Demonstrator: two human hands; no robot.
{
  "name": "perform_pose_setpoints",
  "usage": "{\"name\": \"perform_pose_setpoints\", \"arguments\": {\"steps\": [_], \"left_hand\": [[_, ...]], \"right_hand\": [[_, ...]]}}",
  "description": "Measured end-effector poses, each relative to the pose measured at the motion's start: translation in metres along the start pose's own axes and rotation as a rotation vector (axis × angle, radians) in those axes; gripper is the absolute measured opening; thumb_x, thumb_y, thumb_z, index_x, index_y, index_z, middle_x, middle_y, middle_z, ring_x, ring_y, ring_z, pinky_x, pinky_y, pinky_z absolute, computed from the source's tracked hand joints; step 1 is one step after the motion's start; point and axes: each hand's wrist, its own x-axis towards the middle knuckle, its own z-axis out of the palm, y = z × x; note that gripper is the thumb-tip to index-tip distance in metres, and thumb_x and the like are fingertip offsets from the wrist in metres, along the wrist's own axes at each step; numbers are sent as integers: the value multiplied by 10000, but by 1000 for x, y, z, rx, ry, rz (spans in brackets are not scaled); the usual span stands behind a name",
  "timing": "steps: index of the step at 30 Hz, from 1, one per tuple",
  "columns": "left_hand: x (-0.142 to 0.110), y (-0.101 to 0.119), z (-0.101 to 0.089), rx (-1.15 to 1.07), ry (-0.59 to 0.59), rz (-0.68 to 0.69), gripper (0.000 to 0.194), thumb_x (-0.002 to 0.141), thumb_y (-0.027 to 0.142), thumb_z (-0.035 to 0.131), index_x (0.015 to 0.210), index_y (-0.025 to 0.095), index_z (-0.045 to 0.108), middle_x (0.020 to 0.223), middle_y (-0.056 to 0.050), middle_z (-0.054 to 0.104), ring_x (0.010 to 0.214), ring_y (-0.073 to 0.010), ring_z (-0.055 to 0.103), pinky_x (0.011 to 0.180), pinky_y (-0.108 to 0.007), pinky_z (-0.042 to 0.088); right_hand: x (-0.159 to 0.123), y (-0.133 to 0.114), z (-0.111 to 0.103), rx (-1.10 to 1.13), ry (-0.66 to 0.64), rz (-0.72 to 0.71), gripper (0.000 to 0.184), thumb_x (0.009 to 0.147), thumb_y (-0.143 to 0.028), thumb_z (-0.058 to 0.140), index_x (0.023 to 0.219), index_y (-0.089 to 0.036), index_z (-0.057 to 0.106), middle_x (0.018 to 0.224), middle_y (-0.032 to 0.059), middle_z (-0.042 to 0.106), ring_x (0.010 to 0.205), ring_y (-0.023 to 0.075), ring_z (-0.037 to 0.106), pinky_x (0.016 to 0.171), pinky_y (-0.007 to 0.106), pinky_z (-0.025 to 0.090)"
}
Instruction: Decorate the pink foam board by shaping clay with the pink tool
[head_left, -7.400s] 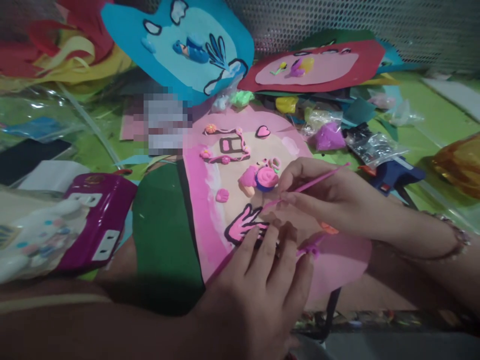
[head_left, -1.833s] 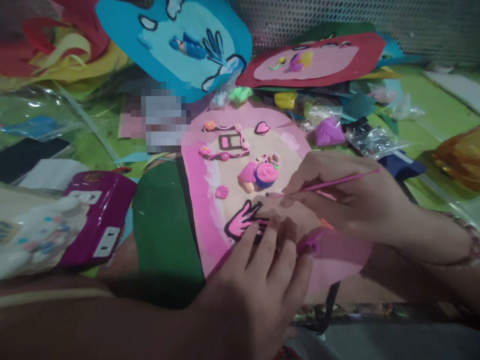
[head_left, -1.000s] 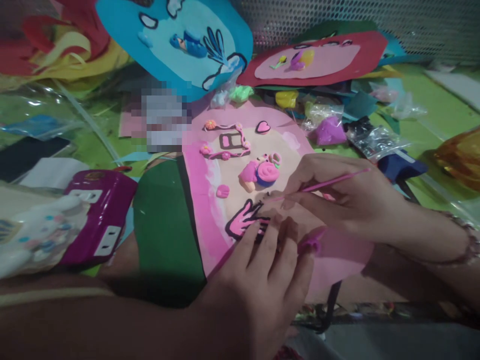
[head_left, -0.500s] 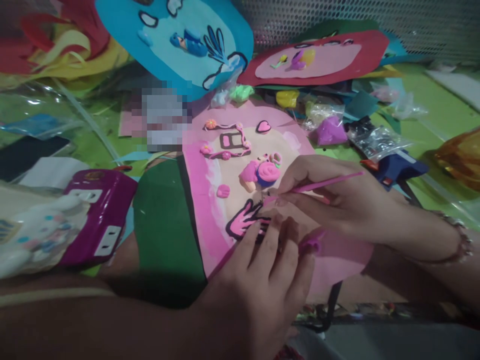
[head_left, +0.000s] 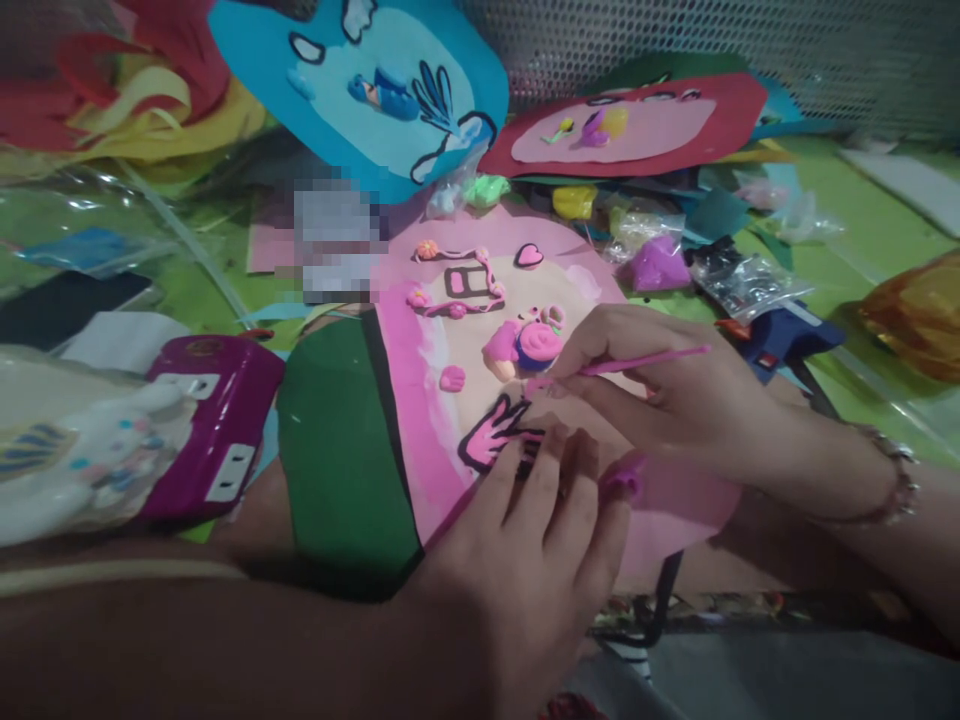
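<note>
Green tabletop (head_left: 829,265) carried crowded papercraft

Nearest, the left hand (head_left: 532,540) rested loosely open, fingers slightly spread, over a pink-and-beige paper cutout (head_left: 675,520) with clay decorations. The right hand (head_left: 660,390) pinched a slim pink stick (head_left: 637,361), its tip near a black-outlined pink hand shape (head_left: 487,435). Beyond were a blue paper cutout (head_left: 300,120) and a red-and-pink paper cutout (head_left: 720,130).
</note>
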Motion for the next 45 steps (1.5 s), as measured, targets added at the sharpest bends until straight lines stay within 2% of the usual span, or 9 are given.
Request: {"name": "perform_pose_setpoints", "arguments": {"steps": [4,8,11,16,24,31,37,41,45], "left_hand": [[1,-1,0,4,-9,10,742,873,527,493,1427,75,292,1417,-208,392,1301,-408,356,1036,-521,275],[0,-2,0,-3,4,14,676,913,460,448,1432,64,276,1424,-207,384,1300,-403,361,1023,-526,288],[-2,-2,0,-19,0,32,683,903,482,465,1418,64,301,1408,-210,406,1273,-401,399,1011,-532,300],[-2,-2,2,-2,12,38,598,937,416,404,1405,55,318,1402,-209,412,1297,-399,365,1023,-544,284],[-1,-1,1,5,21,10,606,897,456,461,1383,103,378,1374,-160,464,1275,-393,398,1027,-524,321],[-2,0,0,-10,13,-2,548,924,349,409,1402,91,337,1360,-142,486,1269,-379,410,1019,-514,328],[-4,-1,2,4,45,22,670,889,503,476,1394,82,346,1395,-183,431,1273,-410,388,1026,-540,288],[-3,-2,1,-18,27,25,719,870,520,505,1400,66,333,1395,-203,423,1271,-412,389,1018,-536,309],[-2,-2,0,-37,12,31,755,846,551,536,1390,66,339,1400,-204,417,1273,-416,385,1032,-539,293]], "right_hand": [[0,-2,-4,-28,9,-71,165,848,-26,483,897,-152,577,832,35,627,794,113,596,671,231,488],[-2,-2,-8,-9,-166,-220,216,903,-98,435,1037,-95,604,971,115,589,886,151,567,745,275,489],[-5,-2,-9,-119,-265,-306,278,902,-210,490,1076,-31,611,940,145,564,860,204,521,758,347,478],[-7,-5,-9,-292,-255,-375,306,936,-125,356,1083,-15,600,871,129,601,830,213,512,767,356,438],[-5,-3,-5,-425,-425,-306,472,798,-195,503,1252,-70,530,939,115,660,733,201,542,683,337,423],[-5,0,-9,-408,-452,-250,271,891,-178,450,1104,-122,608,859,97,659,698,170,523,673,310,390],[-8,0,-12,-430,-448,-281,240,925,-157,399,1016,-129,620,824,76,641,680,167,495,664,314,371],[-8,0,-12,-426,-421,-290,310,921,-142,419,1203,-110,544,882,76,649,690,164,487,695,311,381],[-5,-1,-9,-389,-493,-277,479,811,-191,545,1274,-82,485,916,79,650,717,181,498,689,319,380]]}}
